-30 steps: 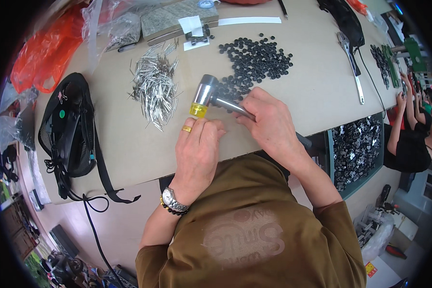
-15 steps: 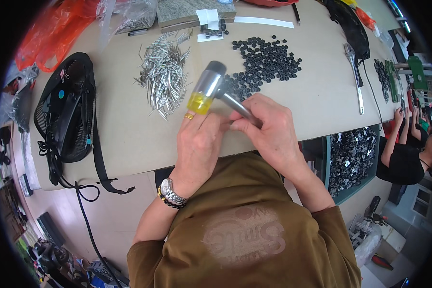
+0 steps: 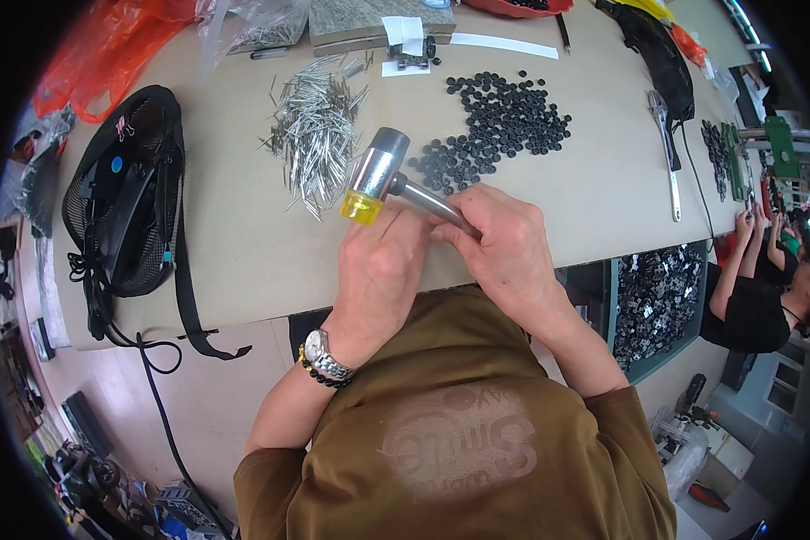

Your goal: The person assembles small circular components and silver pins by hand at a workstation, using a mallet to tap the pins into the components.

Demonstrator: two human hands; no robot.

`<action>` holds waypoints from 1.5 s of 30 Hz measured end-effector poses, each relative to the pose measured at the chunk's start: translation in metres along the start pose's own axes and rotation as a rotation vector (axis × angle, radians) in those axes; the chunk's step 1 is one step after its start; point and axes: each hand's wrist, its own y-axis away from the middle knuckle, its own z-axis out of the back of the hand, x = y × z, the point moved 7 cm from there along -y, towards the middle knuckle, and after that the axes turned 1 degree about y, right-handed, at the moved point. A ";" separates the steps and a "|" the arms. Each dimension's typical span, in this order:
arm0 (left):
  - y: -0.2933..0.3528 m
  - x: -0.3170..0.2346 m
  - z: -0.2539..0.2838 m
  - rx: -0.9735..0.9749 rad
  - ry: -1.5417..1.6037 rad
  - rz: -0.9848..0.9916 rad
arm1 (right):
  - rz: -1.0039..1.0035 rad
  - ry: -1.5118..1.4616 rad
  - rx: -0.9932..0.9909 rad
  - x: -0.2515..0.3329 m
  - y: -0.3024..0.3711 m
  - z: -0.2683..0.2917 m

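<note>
My right hand is wrapped round the shaft of a two-faced mallet. The mallet's metal head carries a dark grey face and a clear yellow one, and hangs over the fingers of my left hand. My left hand is closed, knuckles up, beside the right; whatever it holds is hidden beneath it. Beyond my left hand lies a heap of thin silver metal pins. Small round black wheels are spread past the mallet and my right hand.
A black mesh bag with straps and a cable lies at the left. At the back are a stone slab and a small wheeled assembly on white paper. An adjustable wrench lies right, above a bin of dark parts. Other people work far right.
The mallet head has tipped down and a little left over my left hand. Both hands stay close together, and the view has shifted slightly.
</note>
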 end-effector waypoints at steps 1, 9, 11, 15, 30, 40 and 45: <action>0.001 0.001 0.000 -0.002 -0.001 0.001 | 0.002 0.000 0.002 0.000 0.000 -0.001; 0.006 0.004 -0.002 0.022 -0.030 0.071 | 0.120 -0.025 -0.061 0.003 0.005 -0.002; 0.006 0.005 -0.002 0.031 -0.035 0.056 | 0.120 -0.020 -0.059 0.004 0.004 -0.001; 0.008 0.005 -0.003 0.046 -0.017 0.069 | 0.113 -0.039 -0.054 0.001 0.005 -0.002; 0.005 0.003 -0.001 0.006 0.027 0.058 | 0.045 -0.083 -0.054 -0.002 0.004 -0.001; 0.006 0.005 -0.002 -0.019 0.014 0.059 | 0.009 -0.124 -0.036 -0.005 0.004 -0.003; 0.006 0.005 -0.001 -0.023 -0.011 0.036 | -0.040 -0.099 -0.021 -0.006 0.003 -0.005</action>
